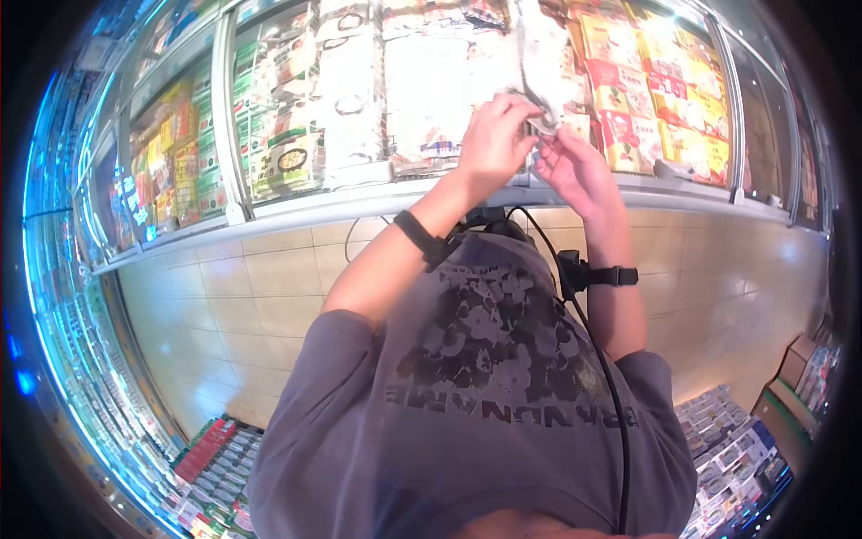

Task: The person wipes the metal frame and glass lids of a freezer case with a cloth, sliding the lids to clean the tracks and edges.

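Observation:
Both hands are raised over the front of a glass-topped freezer, close together. My left hand [496, 142] has its fingers bent in a pinch at a small, thin, pale translucent piece [546, 122]. From the other side my right hand [579, 172] meets the same piece with thumb and forefinger, its other fingers loosely curled. Strong glare washes out the area just beyond, so the kind of piece cannot be made out. A grey curved line runs up from it into the glare.
Green-and-white packages [285, 157] lie under the glass at left, red and yellow packages [628, 139] at right. The freezer's pale front rail [323, 205] runs below the hands. Tiled floor [260, 278] lies between it and stacked goods [220, 458] behind. A black cable [603, 359] crosses the shirt.

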Tool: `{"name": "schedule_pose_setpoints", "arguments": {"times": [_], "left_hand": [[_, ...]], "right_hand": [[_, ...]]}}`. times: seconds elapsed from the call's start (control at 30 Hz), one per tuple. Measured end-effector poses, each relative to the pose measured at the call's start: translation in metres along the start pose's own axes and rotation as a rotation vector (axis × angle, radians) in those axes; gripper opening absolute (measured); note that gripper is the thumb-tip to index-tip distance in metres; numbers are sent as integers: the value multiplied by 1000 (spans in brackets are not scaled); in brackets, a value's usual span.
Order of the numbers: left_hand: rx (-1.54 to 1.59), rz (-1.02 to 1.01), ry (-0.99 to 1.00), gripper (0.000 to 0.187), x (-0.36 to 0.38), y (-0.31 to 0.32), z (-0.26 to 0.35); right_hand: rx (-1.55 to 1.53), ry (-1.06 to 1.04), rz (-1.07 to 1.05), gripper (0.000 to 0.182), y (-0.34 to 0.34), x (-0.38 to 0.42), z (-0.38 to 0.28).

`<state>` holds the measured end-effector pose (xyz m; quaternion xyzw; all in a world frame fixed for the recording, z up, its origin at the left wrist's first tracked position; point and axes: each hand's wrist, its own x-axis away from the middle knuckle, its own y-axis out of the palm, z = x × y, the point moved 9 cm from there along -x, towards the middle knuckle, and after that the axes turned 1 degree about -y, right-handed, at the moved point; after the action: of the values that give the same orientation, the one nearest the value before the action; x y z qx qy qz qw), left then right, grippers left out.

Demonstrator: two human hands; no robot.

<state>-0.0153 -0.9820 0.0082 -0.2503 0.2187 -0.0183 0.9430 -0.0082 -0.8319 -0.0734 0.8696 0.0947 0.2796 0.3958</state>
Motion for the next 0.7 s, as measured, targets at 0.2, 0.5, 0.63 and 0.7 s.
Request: {"name": "schedule_pose_setpoints", "arguments": {"times": [0.2,0.5,0.63,0.7], "left_hand": [[-174,46,22,34,-7,25,4],[-341,158,69,18,8,-42,-26],[-651,152,-44,23,17,-78,-47],[-333,30,-27,31,23,-64,-39]], "right_hand": [[-350,172,-27,16,-9,4,10],[1020,-258,120,17,-5,3,-34],[1399,-658,140,24,0,18,-56],[1388,-562,233,26,-13,21,-57]]}}
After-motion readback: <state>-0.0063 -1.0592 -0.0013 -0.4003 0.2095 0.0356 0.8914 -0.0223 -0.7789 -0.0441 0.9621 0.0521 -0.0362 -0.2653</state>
